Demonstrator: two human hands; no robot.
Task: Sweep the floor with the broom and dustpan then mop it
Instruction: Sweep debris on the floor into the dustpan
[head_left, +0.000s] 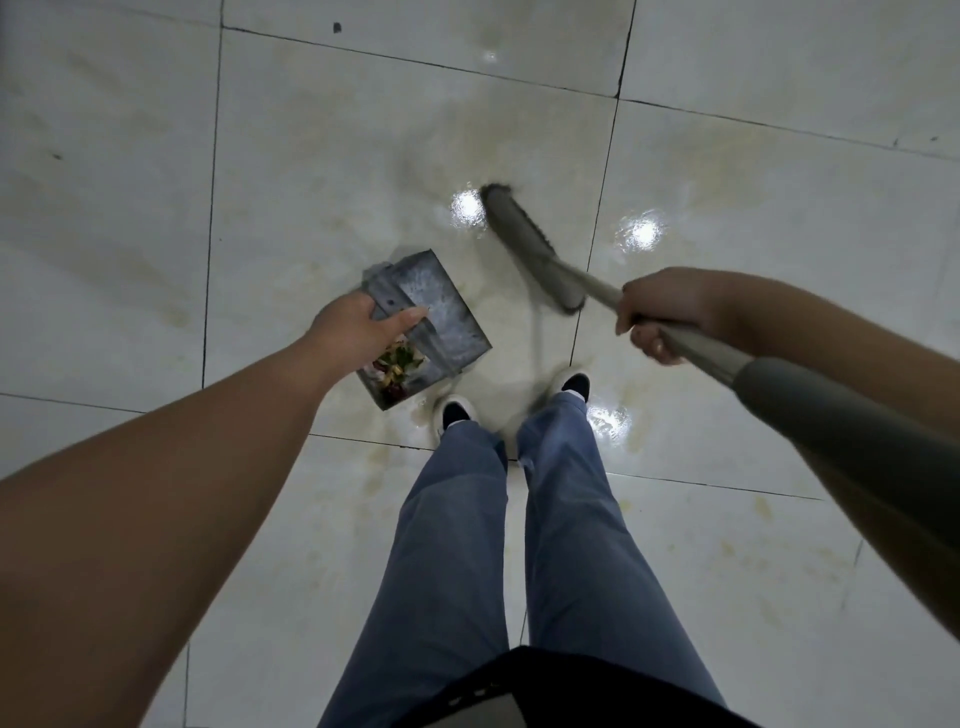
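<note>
Left hand (358, 327): grips the dustpan (431, 322) at its top edge, thumb laid straight along it. Looks like it's kept close so the pan is ready for the next pile.
Dustpan: left of the feet, near them; can't tell if it sits on the floor (156, 156) or hangs just above. Scraps (397, 364) lie in the near end.
Right hand (657, 317): wrapped round the broom (535, 249) handle partway down, probably for control one-handed.
Broom: head out far and right of the pan, apart from it, bristles blurred, so likely mid-stroke.
Hard to see: handle top cut off at right edge; the left hand's fingers are hidden behind the pan; any dust on the tiles is lost in glare and stains. No mop in view.
</note>
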